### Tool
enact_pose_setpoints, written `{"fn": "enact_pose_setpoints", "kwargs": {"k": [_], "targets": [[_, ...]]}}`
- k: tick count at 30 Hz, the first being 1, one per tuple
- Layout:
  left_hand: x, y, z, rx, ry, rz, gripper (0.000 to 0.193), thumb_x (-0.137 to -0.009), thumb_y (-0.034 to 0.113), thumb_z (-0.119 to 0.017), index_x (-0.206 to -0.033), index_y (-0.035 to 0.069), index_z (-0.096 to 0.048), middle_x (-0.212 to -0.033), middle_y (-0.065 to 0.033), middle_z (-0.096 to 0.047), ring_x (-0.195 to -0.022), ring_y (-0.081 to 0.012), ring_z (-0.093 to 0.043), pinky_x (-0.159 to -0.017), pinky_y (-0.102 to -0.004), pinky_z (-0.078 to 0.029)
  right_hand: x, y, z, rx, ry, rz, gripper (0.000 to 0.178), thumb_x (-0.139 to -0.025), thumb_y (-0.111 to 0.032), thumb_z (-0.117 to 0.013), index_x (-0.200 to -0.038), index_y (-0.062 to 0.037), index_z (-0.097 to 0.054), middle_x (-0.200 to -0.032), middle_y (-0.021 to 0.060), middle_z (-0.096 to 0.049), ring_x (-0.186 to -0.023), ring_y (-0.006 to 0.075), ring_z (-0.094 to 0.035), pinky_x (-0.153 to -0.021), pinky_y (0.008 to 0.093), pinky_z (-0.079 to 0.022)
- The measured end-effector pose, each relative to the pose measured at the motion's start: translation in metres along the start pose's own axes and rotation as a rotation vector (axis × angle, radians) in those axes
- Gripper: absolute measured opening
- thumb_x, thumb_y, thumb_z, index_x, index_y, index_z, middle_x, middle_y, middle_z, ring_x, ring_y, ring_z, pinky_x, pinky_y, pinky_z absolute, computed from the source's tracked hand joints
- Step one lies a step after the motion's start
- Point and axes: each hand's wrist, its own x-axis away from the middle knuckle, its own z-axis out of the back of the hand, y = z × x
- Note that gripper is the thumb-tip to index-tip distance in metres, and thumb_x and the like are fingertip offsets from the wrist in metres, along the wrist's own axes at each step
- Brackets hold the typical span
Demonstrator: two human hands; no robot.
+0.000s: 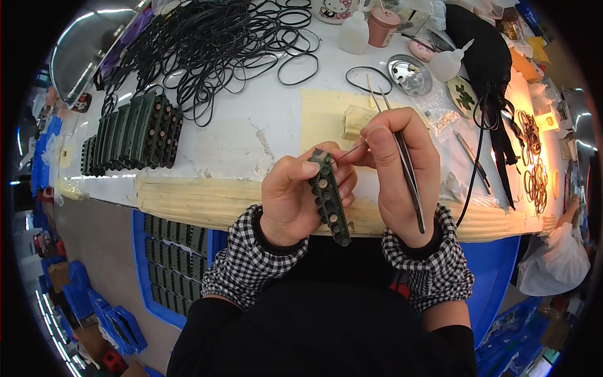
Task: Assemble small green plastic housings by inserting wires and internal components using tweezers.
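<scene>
We have the green track piece (328,198) in the left hand (286,204), above the worktop (267,103)'s front edge; thumb on its upper end, fingers behind, gripping. Long axis runs near upright in view, top leaning left, lower end pointing down toward the body, wheels facing us. Right hand (389,179) grasps tweezers (411,185), tips pointing up and away; its thumb and forefinger are at a thin dark strand (349,152) reaching the piece's upper end, grip unclear. That hand stands between piece and metal dish (429,80). Tweezers cross before the yellow block (357,122). Stacked green pieces (141,132) left, black loops (163,53) beyond, blue bin (143,276) below.
</scene>
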Motion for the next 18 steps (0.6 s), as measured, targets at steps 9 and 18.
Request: {"fn": "enact_pose_setpoints", "kwargs": {"k": [9, 18], "targets": [[-0.0004, 0.0006, 0.0001, -0.005, -0.007, 0.004, 0.033, -0.078, 0.028, -0.055, -0.101, 0.005, -0.060, -0.079, -0.0048, -0.046, -0.075, -0.0190, -0.044, -0.063, -0.0301, -0.039, -0.0010, 0.0039, 0.0011, -0.008, 0.001, 0.018, 0.014, -0.100, -0.014, -0.049, -0.096, -0.0006, -0.049, -0.074, 0.0063, -0.062, -0.063, 0.0083, -0.060, -0.056, 0.0189, -0.049], [-0.0004, -0.0001, -0.0018, 0.021, -0.013, 0.000, 0.034, -0.078, 0.028, -0.053, -0.101, 0.003, -0.058, -0.079, -0.0041, -0.045, -0.074, -0.0181, -0.044, -0.064, -0.0299, -0.041, -0.0002, 0.0046, 0.0017, -0.020, 0.022, 0.028, 0.014, -0.099, -0.014, -0.049, -0.095, -0.0008, -0.050, -0.077, 0.0047, -0.061, -0.067, 0.0085, -0.061, -0.062, 0.0204, -0.050]]}}
